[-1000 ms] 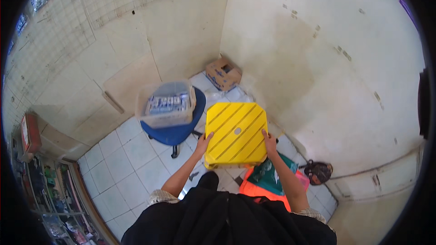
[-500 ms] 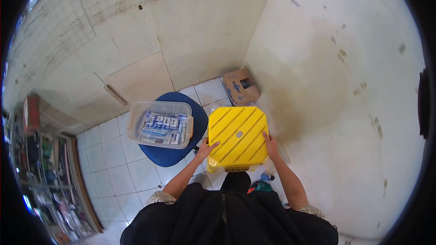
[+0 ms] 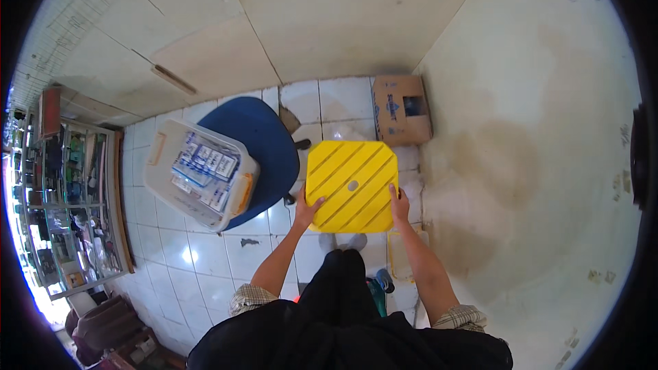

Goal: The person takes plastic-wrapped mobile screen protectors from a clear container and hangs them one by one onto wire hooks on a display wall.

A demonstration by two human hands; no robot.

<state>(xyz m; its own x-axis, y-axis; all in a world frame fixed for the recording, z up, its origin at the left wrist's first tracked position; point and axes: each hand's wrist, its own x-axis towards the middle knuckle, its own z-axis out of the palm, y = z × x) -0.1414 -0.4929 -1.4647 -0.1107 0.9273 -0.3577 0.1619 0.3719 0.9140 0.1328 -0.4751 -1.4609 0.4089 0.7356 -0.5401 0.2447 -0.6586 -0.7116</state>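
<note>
Both my hands hold a yellow plastic stool (image 3: 339, 168) in front of me, its square top facing up. The top has cut corners, diagonal grooves and a small hole near the middle. My left hand (image 3: 306, 211) grips the left edge, thumb over the top. On the opposite edge, my right hand (image 3: 399, 203) has closed in the same way. The fingers underneath are partly hidden, and the stool's underside is out of sight. My feet (image 3: 343, 241) show on the floor just below its near edge.
To the left, a clear plastic tub (image 3: 199, 216) of blue-and-white packets rests on a blue chair (image 3: 271, 144). A cardboard box (image 3: 404, 130) stands in the far corner by the wall (image 3: 534, 164). Glass shelves (image 3: 75, 212) line the far left. Something yellow-rimmed (image 3: 410, 260) lies right of my legs.
My view has shifted, so the chair and tub appear farther left and the box farther right. The stool's near side no longer shows, while my feet now do. Both hands keep their grip.
</note>
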